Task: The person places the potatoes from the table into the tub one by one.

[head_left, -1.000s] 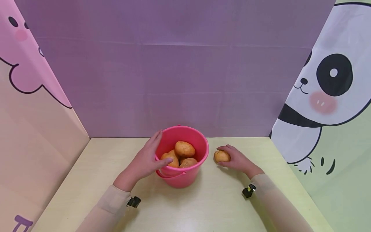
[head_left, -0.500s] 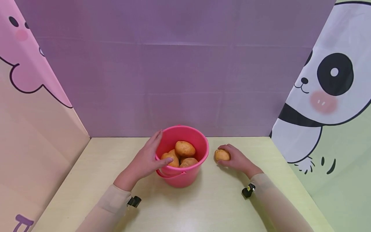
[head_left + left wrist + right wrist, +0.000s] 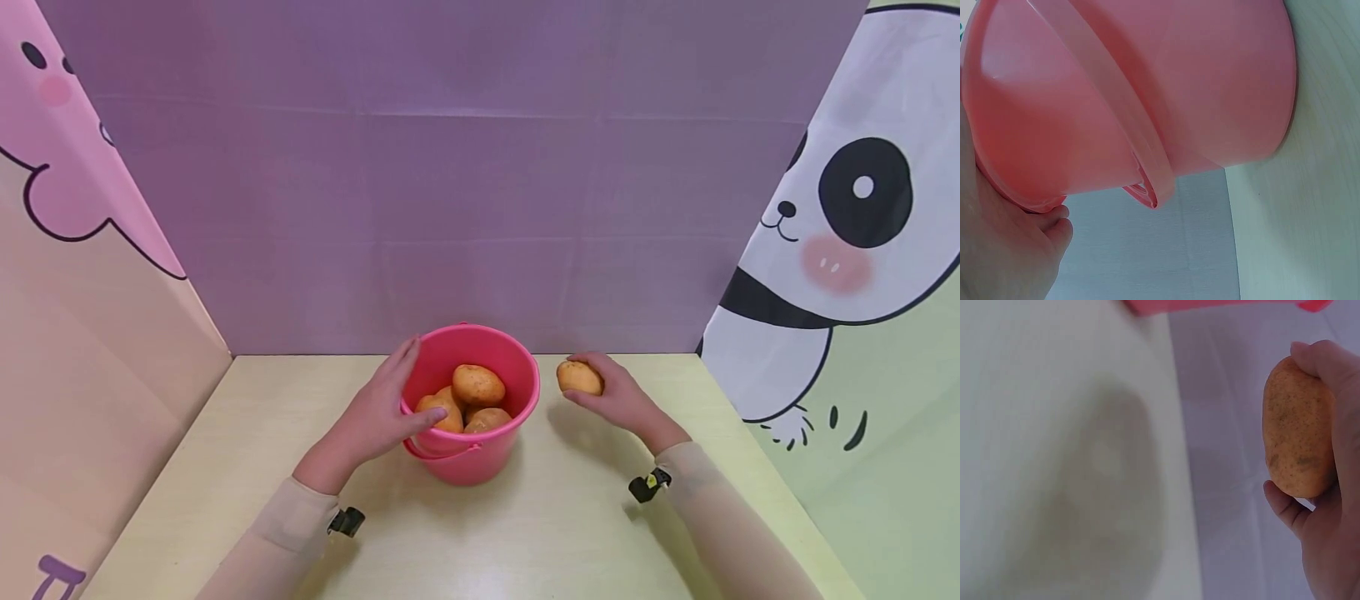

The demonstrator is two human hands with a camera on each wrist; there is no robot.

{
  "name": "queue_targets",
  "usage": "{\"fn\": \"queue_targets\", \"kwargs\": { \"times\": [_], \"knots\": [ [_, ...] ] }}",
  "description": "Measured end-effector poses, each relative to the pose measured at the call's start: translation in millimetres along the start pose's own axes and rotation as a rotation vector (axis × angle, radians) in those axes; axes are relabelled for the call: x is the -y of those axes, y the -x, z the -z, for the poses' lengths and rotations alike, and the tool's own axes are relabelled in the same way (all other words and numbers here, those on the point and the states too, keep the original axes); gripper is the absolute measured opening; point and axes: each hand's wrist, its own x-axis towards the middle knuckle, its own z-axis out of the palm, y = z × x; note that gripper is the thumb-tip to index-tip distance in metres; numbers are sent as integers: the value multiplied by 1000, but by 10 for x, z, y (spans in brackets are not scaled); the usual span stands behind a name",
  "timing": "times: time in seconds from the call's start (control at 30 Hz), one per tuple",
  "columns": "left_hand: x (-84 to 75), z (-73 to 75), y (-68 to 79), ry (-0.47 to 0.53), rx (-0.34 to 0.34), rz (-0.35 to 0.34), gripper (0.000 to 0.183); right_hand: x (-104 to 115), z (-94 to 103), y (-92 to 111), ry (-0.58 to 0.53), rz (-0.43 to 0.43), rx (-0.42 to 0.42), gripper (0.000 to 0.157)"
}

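A pink bucket [image 3: 468, 462] stands upright on the table with several potatoes [image 3: 480, 385] inside. My left hand [image 3: 382, 408] holds it by the left side of the rim, the thumb reaching over the edge above the potatoes. In the left wrist view, the bucket wall [image 3: 1210, 81] and its hanging handle [image 3: 1116, 106] fill much of the picture, with fingertips right at the rim. To the right of the bucket, my right hand [image 3: 618, 396] grips one potato [image 3: 579, 377] between thumb and fingers, raised above the table. The right wrist view shows this potato [image 3: 1297, 428] with brown specks.
The pale wooden table [image 3: 480, 550] ends at a purple backdrop [image 3: 480, 208] just behind the bucket. Side panels flank it, a pink cartoon figure on the left and a panda [image 3: 847, 208] on the right. Shadows lie under both arms.
My right hand has lifted the potato off the table and moved it slightly away from me. The left hand and the bucket have stayed in place.
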Motion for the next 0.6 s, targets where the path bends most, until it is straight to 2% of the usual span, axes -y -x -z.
{"fn": "queue_targets", "kwargs": {
  "times": [0.13,0.37,0.6],
  "knots": [
    [-1,2,1,-5,0,-1,119,173,75,-38,-3,12,-12,55],
    [-2,3,1,-8,-1,-8,119,396,150,-139,13,103,-44,54],
    [7,-5,4,-11,-6,-10,120,651,189,-250,6,149,-46,55]
  ]
}}
